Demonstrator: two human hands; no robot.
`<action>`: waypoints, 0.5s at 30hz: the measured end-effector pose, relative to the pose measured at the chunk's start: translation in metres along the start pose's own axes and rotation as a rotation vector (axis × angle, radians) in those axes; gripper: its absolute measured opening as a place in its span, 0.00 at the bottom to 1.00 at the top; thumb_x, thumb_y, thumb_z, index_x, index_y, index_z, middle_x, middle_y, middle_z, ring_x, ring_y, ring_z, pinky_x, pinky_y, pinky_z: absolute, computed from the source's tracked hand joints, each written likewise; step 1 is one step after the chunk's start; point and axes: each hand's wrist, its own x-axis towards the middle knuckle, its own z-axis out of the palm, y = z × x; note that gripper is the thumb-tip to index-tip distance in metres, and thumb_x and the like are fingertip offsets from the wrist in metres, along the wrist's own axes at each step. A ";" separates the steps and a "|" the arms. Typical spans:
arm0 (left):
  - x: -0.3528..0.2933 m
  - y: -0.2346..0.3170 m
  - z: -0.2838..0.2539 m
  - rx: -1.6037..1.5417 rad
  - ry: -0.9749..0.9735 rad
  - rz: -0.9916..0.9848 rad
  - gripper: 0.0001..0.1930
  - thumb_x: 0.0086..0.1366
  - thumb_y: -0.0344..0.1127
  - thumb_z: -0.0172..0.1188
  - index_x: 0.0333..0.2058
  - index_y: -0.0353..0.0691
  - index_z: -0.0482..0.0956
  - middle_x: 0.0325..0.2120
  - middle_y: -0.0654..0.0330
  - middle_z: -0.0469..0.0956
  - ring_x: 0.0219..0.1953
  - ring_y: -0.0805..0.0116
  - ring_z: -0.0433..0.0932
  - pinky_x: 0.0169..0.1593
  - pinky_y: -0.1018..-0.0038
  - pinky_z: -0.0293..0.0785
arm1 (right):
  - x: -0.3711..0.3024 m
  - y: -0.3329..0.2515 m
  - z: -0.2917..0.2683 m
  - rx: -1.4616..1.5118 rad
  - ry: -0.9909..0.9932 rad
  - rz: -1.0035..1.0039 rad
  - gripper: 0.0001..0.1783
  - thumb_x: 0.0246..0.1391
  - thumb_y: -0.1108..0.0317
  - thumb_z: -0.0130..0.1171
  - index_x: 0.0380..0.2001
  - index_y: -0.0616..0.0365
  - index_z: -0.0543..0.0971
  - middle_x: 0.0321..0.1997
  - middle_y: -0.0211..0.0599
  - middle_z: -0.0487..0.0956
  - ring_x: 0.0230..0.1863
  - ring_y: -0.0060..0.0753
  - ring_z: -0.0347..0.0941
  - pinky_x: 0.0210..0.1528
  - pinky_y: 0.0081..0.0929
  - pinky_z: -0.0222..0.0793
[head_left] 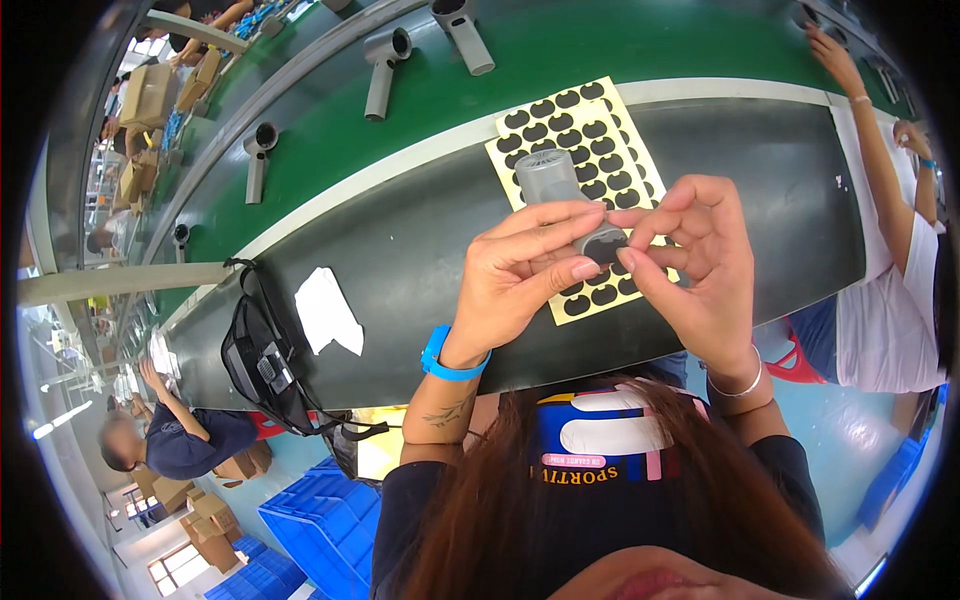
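Left hand (525,275) clamped around grey dryer handle (560,195), right hand (700,260) apparently pinching black sticker (607,243) onto it.

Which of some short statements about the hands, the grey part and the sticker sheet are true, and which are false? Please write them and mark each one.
1. The left hand holds a grey hair dryer part over the dark mat. True.
2. The right hand rests flat on the mat, away from the part. False: it is raised, with its fingers at the dark end of the part.
3. A yellow sheet of black stickers lies on the mat behind the hands. True.
4. The left wrist wears a red band. False: the wristband is blue.
5. Grey hair dryers lie on the green belt. True.
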 end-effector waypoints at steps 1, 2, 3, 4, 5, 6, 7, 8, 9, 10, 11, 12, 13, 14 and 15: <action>0.000 0.000 0.000 0.001 -0.002 -0.006 0.18 0.57 0.19 0.59 0.48 0.34 0.76 0.51 0.51 0.72 0.45 0.68 0.77 0.46 0.75 0.78 | 0.000 -0.001 0.001 0.001 0.004 0.007 0.22 0.47 0.85 0.56 0.43 0.63 0.60 0.32 0.37 0.76 0.46 0.33 0.76 0.44 0.25 0.78; 0.000 0.001 0.001 0.001 -0.002 -0.005 0.18 0.57 0.19 0.59 0.48 0.34 0.76 0.51 0.51 0.72 0.45 0.68 0.77 0.46 0.75 0.78 | 0.000 -0.001 0.001 0.001 0.009 0.014 0.21 0.47 0.85 0.57 0.43 0.63 0.61 0.32 0.37 0.76 0.46 0.33 0.77 0.44 0.26 0.78; 0.000 0.001 0.001 -0.013 -0.004 0.003 0.18 0.57 0.19 0.59 0.48 0.34 0.76 0.51 0.51 0.71 0.45 0.68 0.76 0.47 0.74 0.79 | 0.000 -0.002 0.001 0.001 0.009 0.014 0.21 0.47 0.85 0.57 0.43 0.63 0.61 0.32 0.37 0.76 0.46 0.33 0.77 0.44 0.26 0.78; 0.001 0.001 0.002 -0.026 -0.006 0.011 0.18 0.57 0.18 0.59 0.48 0.34 0.76 0.50 0.51 0.71 0.46 0.67 0.76 0.48 0.73 0.79 | 0.000 -0.001 0.001 -0.007 0.009 0.010 0.21 0.48 0.85 0.57 0.43 0.63 0.61 0.31 0.37 0.76 0.46 0.33 0.77 0.43 0.26 0.78; 0.001 0.001 0.001 -0.026 -0.006 0.011 0.18 0.57 0.18 0.59 0.48 0.34 0.76 0.50 0.51 0.71 0.46 0.67 0.76 0.48 0.73 0.79 | 0.000 -0.001 0.001 -0.016 0.009 0.006 0.21 0.48 0.85 0.57 0.43 0.62 0.61 0.31 0.37 0.76 0.46 0.32 0.77 0.43 0.26 0.78; 0.001 0.000 0.001 -0.024 -0.010 0.012 0.18 0.58 0.18 0.58 0.48 0.33 0.76 0.50 0.51 0.71 0.46 0.67 0.76 0.48 0.73 0.79 | 0.000 -0.002 0.001 -0.016 0.010 0.007 0.21 0.48 0.85 0.57 0.43 0.62 0.61 0.31 0.37 0.76 0.46 0.32 0.77 0.43 0.26 0.78; 0.001 0.000 0.001 -0.022 -0.013 0.013 0.18 0.58 0.18 0.58 0.48 0.33 0.76 0.50 0.51 0.71 0.46 0.66 0.76 0.48 0.72 0.79 | 0.000 -0.004 0.000 -0.031 0.002 0.041 0.22 0.48 0.86 0.56 0.43 0.61 0.60 0.32 0.37 0.76 0.47 0.31 0.75 0.43 0.24 0.77; 0.002 0.000 0.001 -0.023 -0.013 0.012 0.18 0.58 0.18 0.58 0.48 0.33 0.76 0.50 0.51 0.71 0.46 0.66 0.76 0.48 0.72 0.79 | 0.000 -0.005 0.000 -0.045 -0.006 0.075 0.23 0.47 0.87 0.55 0.44 0.59 0.60 0.34 0.37 0.75 0.48 0.31 0.74 0.43 0.21 0.75; 0.002 0.001 0.002 -0.027 -0.010 0.009 0.18 0.58 0.18 0.58 0.48 0.32 0.76 0.51 0.51 0.71 0.47 0.66 0.76 0.48 0.72 0.79 | 0.001 -0.005 0.000 -0.045 -0.006 0.076 0.23 0.47 0.87 0.55 0.44 0.59 0.60 0.34 0.37 0.75 0.48 0.31 0.74 0.43 0.21 0.75; 0.002 0.001 0.002 -0.030 -0.006 0.007 0.18 0.58 0.18 0.58 0.48 0.32 0.75 0.51 0.51 0.71 0.47 0.66 0.76 0.48 0.72 0.79 | 0.001 -0.004 0.000 -0.056 -0.010 0.074 0.23 0.48 0.86 0.55 0.44 0.59 0.60 0.34 0.37 0.75 0.48 0.30 0.74 0.43 0.21 0.75; 0.002 0.001 0.003 -0.029 -0.006 0.007 0.18 0.58 0.18 0.58 0.48 0.32 0.75 0.51 0.51 0.71 0.47 0.66 0.76 0.48 0.72 0.79 | 0.001 -0.004 -0.001 -0.067 -0.014 0.072 0.22 0.48 0.86 0.54 0.44 0.59 0.60 0.34 0.37 0.75 0.48 0.30 0.74 0.43 0.21 0.75; 0.002 0.001 0.003 -0.033 0.005 0.006 0.17 0.58 0.18 0.57 0.48 0.32 0.75 0.51 0.51 0.71 0.46 0.66 0.76 0.49 0.72 0.79 | 0.001 -0.004 -0.001 -0.067 -0.014 0.072 0.22 0.48 0.86 0.54 0.44 0.59 0.60 0.34 0.37 0.75 0.48 0.30 0.74 0.43 0.21 0.75; 0.002 0.001 0.004 -0.038 0.017 0.005 0.17 0.58 0.18 0.57 0.48 0.31 0.76 0.51 0.51 0.71 0.46 0.65 0.77 0.49 0.72 0.79 | 0.001 -0.005 0.000 -0.064 -0.019 0.074 0.22 0.48 0.86 0.54 0.44 0.59 0.60 0.34 0.37 0.76 0.48 0.30 0.75 0.43 0.21 0.75; 0.001 0.001 0.004 -0.038 0.017 0.006 0.17 0.58 0.18 0.57 0.48 0.31 0.76 0.51 0.51 0.71 0.46 0.65 0.77 0.49 0.72 0.79 | 0.001 -0.005 0.000 -0.062 -0.024 0.075 0.22 0.49 0.86 0.54 0.45 0.59 0.60 0.34 0.37 0.76 0.48 0.30 0.75 0.43 0.20 0.74; 0.001 0.001 0.004 -0.044 0.026 0.003 0.17 0.58 0.17 0.57 0.48 0.31 0.76 0.51 0.51 0.71 0.45 0.65 0.77 0.49 0.72 0.79 | 0.001 -0.004 0.000 -0.063 -0.025 0.075 0.22 0.49 0.86 0.54 0.45 0.59 0.60 0.34 0.37 0.76 0.48 0.30 0.75 0.43 0.20 0.74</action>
